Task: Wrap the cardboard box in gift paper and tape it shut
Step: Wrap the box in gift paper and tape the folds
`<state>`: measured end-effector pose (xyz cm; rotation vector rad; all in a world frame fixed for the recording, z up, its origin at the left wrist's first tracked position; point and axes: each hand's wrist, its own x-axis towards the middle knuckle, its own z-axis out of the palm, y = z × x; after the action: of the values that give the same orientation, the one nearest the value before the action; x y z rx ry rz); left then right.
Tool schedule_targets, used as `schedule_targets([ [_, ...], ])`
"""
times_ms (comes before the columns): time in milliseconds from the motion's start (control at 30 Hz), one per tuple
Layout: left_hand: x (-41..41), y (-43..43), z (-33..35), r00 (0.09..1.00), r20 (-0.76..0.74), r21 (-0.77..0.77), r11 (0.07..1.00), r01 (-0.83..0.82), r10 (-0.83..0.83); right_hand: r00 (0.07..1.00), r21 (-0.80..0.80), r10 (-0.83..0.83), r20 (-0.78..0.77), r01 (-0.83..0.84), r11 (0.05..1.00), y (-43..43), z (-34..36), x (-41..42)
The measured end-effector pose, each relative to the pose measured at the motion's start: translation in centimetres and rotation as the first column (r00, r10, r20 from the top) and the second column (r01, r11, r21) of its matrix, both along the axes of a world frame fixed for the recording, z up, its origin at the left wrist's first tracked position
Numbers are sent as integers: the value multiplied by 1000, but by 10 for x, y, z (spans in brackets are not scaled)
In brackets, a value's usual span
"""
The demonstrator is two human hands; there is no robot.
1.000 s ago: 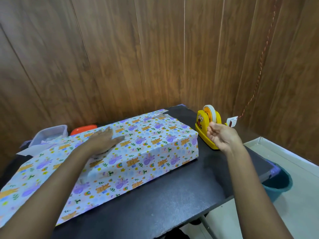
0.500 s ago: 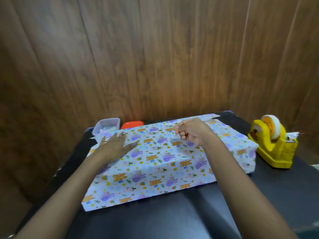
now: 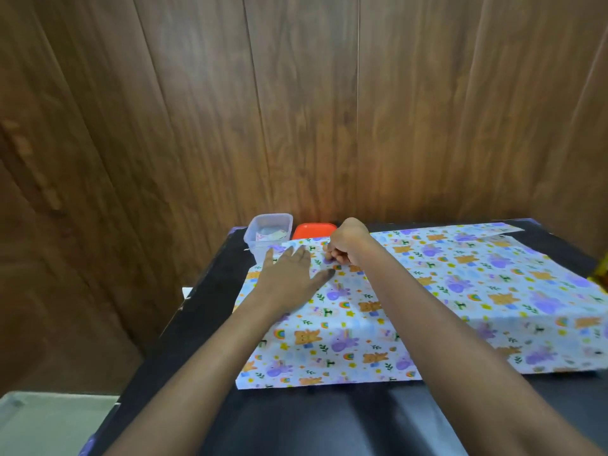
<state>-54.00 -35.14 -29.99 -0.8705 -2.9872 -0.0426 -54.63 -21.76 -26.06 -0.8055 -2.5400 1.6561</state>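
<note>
Far-left end of the pastel animal-print gift paper point(image 3: 460, 291). Sheet draped over the cardboard box on the black table point(image 3: 296, 422); box fully covered, readable only as a raised block. Left hand point(image 3: 289, 274) pressed flat, fingers straight and spread, probably to pin the overlap against slipping. Right hand point(image 3: 343, 250) just beside it, fingers curled tight at the paper's far edge; cannot tell whether anything is pinched. Seam looks about ready for fixing. Clear plastic tub point(image 3: 269, 232) and orange lid point(image 3: 314, 229) parked beyond, out of the way.

Tub point(image 3: 252, 240) and wall point(image 3: 329, 126) close behind paper point(image 3: 460, 291).
</note>
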Motion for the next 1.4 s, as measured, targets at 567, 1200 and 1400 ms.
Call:
schedule_targets([
  [567, -1, -1, -1, 1000, 15, 8, 1000, -3, 3, 900, 89, 111, 422, -163, 983, 14, 14, -9],
  [1200, 1, -1, 4, 1000, -3, -43, 999, 3, -3, 843, 77, 183, 505, -255, 964, 24, 17, -17],
  [1400, -2, 15, 23, 998, -21, -129, 989, -68, 66, 996, -31, -71, -57, 69, 997, 56, 6, 51],
])
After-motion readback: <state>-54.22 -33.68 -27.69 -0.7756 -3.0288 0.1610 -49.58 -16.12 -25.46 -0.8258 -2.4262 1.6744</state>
